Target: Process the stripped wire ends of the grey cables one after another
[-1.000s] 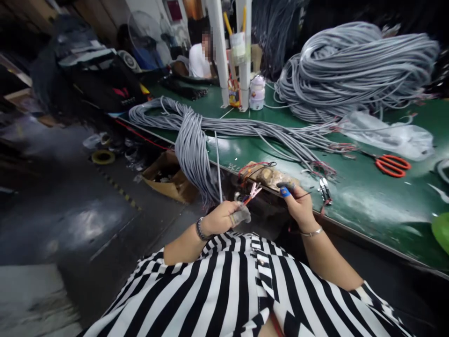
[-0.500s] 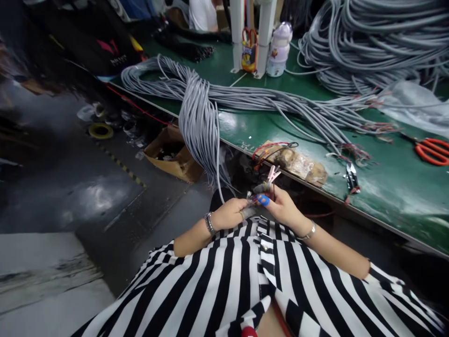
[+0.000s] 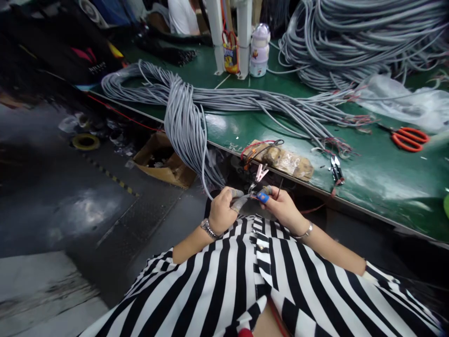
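Observation:
My left hand (image 3: 222,211) pinches the end of a grey cable (image 3: 242,198) between covered fingertips, just over my lap. Facing it, my right hand (image 3: 282,208), its thumb wrapped in blue, closes on the thin coloured wires (image 3: 254,195) coming from that cable end. A thin dark rod pokes up by my right fingers; I cannot make out what it is. Directly beyond the fingers is a pale pink clip (image 3: 260,173), near the bench edge. The cable runs back to a thick bundle of grey cables (image 3: 184,117) hanging over the edge.
On the green bench (image 3: 379,187) lie a wrapped wooden block (image 3: 286,161), small cutters (image 3: 336,171), orange-handled scissors (image 3: 409,139) and a plastic bag (image 3: 396,98). A bottle (image 3: 259,51) and a large cable coil (image 3: 351,42) stand behind. A cardboard box (image 3: 164,171) sits below left.
My left hand has turned and raised its fingers, now showing the cable end between both hands. The right hand stays closed at the wires. The view has shifted, moving the bench leftward.

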`<state>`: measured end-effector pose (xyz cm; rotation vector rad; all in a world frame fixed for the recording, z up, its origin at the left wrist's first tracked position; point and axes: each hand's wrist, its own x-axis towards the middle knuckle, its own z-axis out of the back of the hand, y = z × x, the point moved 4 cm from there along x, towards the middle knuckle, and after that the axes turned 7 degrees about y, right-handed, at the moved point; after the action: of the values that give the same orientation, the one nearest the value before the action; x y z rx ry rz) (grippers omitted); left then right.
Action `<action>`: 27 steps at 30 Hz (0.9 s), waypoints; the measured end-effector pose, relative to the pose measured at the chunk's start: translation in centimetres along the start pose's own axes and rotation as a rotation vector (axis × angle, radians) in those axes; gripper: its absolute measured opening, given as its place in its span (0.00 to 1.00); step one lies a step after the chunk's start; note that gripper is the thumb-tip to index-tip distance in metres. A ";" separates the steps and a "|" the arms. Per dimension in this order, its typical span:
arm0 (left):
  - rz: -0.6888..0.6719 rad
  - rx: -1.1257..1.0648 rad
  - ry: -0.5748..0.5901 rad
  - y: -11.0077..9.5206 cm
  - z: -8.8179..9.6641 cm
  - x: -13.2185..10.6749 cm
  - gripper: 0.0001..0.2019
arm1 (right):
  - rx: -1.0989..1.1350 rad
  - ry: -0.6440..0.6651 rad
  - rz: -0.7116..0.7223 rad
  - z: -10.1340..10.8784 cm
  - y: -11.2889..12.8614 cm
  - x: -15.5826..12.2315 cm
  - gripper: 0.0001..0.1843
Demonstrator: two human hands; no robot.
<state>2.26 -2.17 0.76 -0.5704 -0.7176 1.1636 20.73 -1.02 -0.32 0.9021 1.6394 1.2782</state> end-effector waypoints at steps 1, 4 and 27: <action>-0.028 0.067 -0.010 -0.2 0.1 0.0 0.07 | 0.024 0.017 -0.013 -0.1 0.0 0.0 0.24; -0.084 0.141 0.029 0.0 0.4 0.1 0.09 | 0.083 0.091 -0.043 -0.6 0.2 0.0 0.24; 0.217 -0.878 0.490 3.3 -0.5 0.8 0.25 | 0.367 0.003 -0.044 1.2 -1.4 0.9 0.16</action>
<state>0.75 -0.46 -1.83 -1.6400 -0.7261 0.8030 21.44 -0.07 -1.97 1.0734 1.9219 0.9630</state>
